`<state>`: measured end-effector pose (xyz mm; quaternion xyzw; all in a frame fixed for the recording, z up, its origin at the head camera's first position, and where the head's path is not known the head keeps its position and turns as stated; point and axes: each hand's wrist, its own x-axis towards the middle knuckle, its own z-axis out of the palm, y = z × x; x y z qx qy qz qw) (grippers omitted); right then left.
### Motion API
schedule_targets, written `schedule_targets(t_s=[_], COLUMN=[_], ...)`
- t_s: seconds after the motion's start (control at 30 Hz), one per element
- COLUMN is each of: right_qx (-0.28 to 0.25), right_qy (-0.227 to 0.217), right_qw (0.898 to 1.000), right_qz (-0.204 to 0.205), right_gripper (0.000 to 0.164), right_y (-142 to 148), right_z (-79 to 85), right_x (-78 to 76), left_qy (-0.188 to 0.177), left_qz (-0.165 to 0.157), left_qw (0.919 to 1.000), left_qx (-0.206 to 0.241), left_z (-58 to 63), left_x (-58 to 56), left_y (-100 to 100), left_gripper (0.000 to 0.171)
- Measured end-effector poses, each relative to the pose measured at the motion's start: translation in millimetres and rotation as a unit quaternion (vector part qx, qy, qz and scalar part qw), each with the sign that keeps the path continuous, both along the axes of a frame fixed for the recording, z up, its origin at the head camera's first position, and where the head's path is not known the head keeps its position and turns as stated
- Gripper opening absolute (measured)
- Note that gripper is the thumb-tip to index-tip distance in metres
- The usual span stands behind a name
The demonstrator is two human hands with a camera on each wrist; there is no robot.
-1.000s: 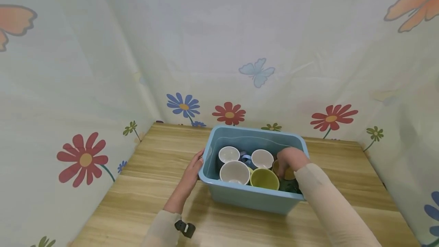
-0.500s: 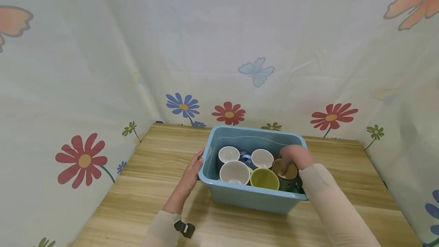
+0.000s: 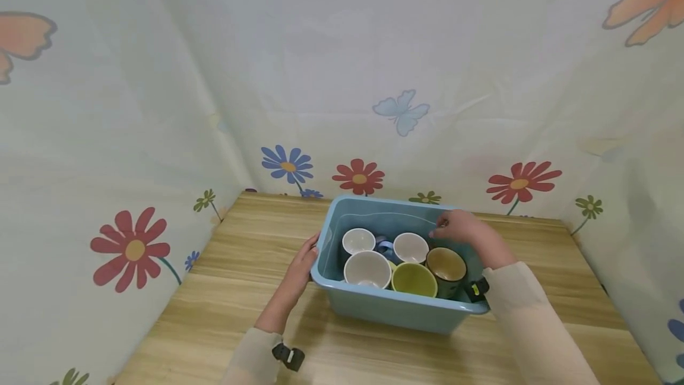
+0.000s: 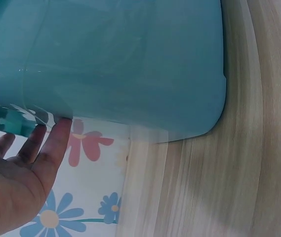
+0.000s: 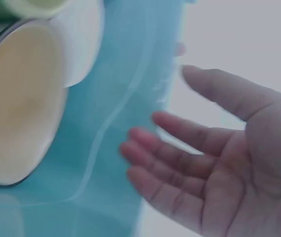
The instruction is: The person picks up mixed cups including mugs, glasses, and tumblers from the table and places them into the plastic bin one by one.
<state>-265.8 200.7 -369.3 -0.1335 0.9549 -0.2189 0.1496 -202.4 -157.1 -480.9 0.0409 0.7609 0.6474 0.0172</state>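
A blue plastic bin (image 3: 395,305) holds several cups standing upright. My left hand (image 3: 296,269) rests against its left end; in the left wrist view the fingers (image 4: 54,153) reach up to the bin's wall below the rim. My right hand (image 3: 464,227) is over the bin's right back corner with nothing in it, and the right wrist view shows its fingers (image 5: 180,173) loosely spread. Just in front of that hand stands a dark mug with a tan inside (image 3: 446,263). Left of the mug are a yellow-green cup (image 3: 414,281) and a white-lined cup (image 3: 410,248).
Two more white-lined cups, a smaller one (image 3: 358,242) and a larger one (image 3: 367,269), fill the bin's left side. A blue handle (image 3: 383,246) shows between the cups. The bin stands on a wooden table (image 3: 267,218), with a flowered curtain (image 3: 320,76) behind it.
My right hand has let go of the tan-lined mug and risen away to the back right, so the mug's whole rim now shows. The left hand stays at the bin's end.
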Motion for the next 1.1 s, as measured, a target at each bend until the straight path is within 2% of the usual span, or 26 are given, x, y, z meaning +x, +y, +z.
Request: schedule_targets(t_s=[0.1,0.23,0.4,0.57,0.77,0.9,0.97,1.1], right_qx=[-0.061,-0.122,-0.165,-0.190,-0.225,-0.251,-0.272,-0.299], right_qy=[0.050,0.098,0.132,0.165,0.194,0.229,0.252,0.267], right_qw=[0.997,0.987,0.977,0.967,0.953,0.939,0.927,0.914], right_qz=[-0.007,-0.022,-0.037,-0.049,-0.051,-0.054,-0.054,-0.063], right_gripper=[0.035,0.034,0.034,0.032,0.024,0.015,0.010,0.009], right_y=[1,-2,-2,3,12,17,19,23], right_z=[10.7,29.9,52.3,58.5,45.7,25.7,14.5,-8.3], right_x=[8.5,22.6,43.9,67.9,91.7,105.5,111.5,123.2], left_qy=[-0.001,-0.004,-0.002,-0.002,0.000,0.001,-0.001,-0.004], left_qz=[-0.006,-0.003,-0.001,-0.001,-0.005,-0.005,-0.006,-0.013], left_qw=[1.0000,0.9999,0.9999,0.9999,1.0000,1.0000,1.0000,0.9999], left_qx=[0.007,0.012,0.016,0.011,0.004,0.006,0.005,0.001], left_z=[1.2,1.8,1.9,2.0,4.1,4.8,4.6,4.1], left_x=[0.0,0.9,1.5,2.5,4.7,4.6,4.1,3.4], left_y=[1,0,-1,-2,-2,-2,-1,0], left_gripper=[0.054,0.054,0.053,0.053,0.053,0.054,0.053,0.054])
